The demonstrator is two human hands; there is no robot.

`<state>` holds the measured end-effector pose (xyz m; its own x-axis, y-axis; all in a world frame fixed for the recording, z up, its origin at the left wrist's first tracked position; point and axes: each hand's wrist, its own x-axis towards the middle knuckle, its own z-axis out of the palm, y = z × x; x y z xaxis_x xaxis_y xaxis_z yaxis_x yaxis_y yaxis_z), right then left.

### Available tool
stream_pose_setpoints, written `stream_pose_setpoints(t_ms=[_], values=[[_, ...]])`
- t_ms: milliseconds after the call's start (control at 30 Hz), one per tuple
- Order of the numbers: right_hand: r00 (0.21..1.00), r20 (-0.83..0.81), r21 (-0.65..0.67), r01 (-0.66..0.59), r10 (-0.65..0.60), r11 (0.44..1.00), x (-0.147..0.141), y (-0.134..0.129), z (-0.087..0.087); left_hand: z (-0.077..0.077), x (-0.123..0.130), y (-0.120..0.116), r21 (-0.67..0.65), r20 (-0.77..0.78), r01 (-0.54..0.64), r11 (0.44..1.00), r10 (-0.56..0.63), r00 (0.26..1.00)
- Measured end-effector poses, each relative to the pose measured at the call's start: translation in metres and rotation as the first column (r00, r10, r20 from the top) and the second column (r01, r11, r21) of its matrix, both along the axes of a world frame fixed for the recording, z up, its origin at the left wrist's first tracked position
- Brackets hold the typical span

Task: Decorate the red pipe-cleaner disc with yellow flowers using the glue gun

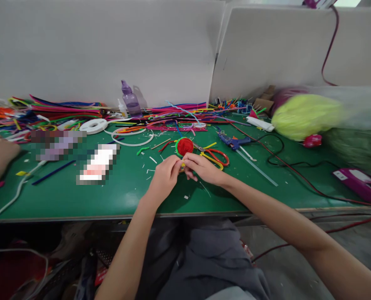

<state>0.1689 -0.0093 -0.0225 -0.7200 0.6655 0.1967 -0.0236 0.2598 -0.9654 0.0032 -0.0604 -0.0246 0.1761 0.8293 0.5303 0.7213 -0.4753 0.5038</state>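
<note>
My left hand [166, 177] and my right hand [202, 168] meet at the fingertips above the green table, both closed in a pinch. Between them shows a small bit of yellow [183, 164], mostly hidden by the fingers. Just beyond the fingertips lies a round red piece [185, 146] with a green rim and a blue stem leading away from it. Scissors with orange and yellow handles [219, 157] rest beside my right hand. A short green fuzzy piece [142, 151] lies to the left.
Colourful fuzzy sticks [69, 110] are heaped along the wall. A purple bottle [131, 101], white ribbon roll [93, 126], blue glue gun [234, 141], bagged yellow material [307, 114] and purple power strip [359, 183] surround the work spot. Another person's hand [1, 154] is at the left edge.
</note>
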Motion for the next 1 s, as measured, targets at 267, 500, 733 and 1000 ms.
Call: stream_pose_setpoints(t_ms=[267, 500, 733, 1000], values=[[0.999, -0.025, -0.012, -0.032, 0.031, 0.999, 0.0016, 0.0011, -0.0027, 0.0038, 0.0002, 0.0009, -0.044, 0.033, 0.025, 0.999, -0.024, 0.999], [0.999, 0.050, 0.010, 0.006, -0.007, 1.000, 0.0019, 0.0013, 0.0009, 0.0068, -0.0001, -0.0007, -0.157, 0.186, 0.024, 0.987, 0.005, 0.982], [0.993, 0.093, 0.071, 0.071, -0.078, 0.995, 0.0003, -0.0033, 0.0025, 0.0088, 0.0006, -0.0032, -0.180, 0.185, 0.045, 0.983, -0.011, 0.983], [0.991, 0.080, 0.060, 0.107, -0.111, 0.992, -0.0008, -0.0016, 0.0015, 0.0066, -0.0005, 0.0001, -0.127, 0.117, 0.010, 0.992, 0.005, 0.993]])
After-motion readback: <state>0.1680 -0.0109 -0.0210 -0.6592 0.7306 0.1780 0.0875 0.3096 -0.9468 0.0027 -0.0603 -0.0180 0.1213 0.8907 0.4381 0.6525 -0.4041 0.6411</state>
